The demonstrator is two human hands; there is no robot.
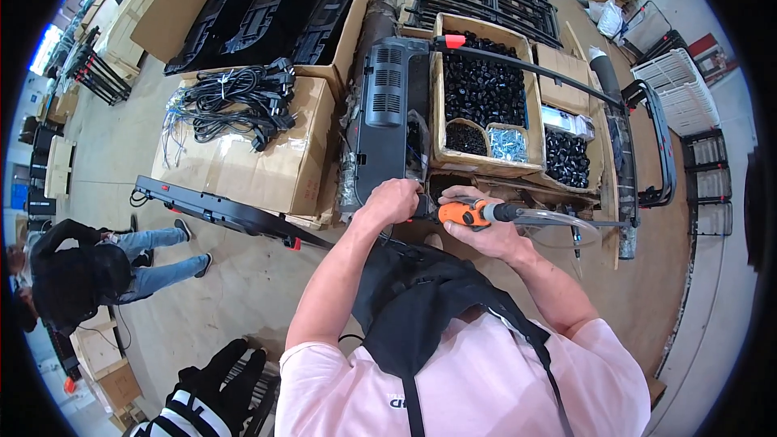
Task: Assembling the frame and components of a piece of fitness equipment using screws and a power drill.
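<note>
A long black plastic housing [384, 133] with a vented, raised cover lies lengthwise in front of me on the bench. At its near end my left hand [394, 201] is closed, with the fingertips curled down by the housing's corner; what they pinch is hidden. My right hand [484, 235] grips an orange and black power screwdriver [468, 213], held roughly level just right of the housing. A clear coiled hose or cord [558, 217] trails right from the tool's grey end. Its working tip points toward the housing and cannot be made out.
Beyond my right hand stands a carton of black knobs [486, 85] with compartments of screws [507, 144]. Bundled power cords [243, 101] top a cardboard box on the left. Black frame bars [227, 214] project on both sides. Another person [97, 267] is at far left.
</note>
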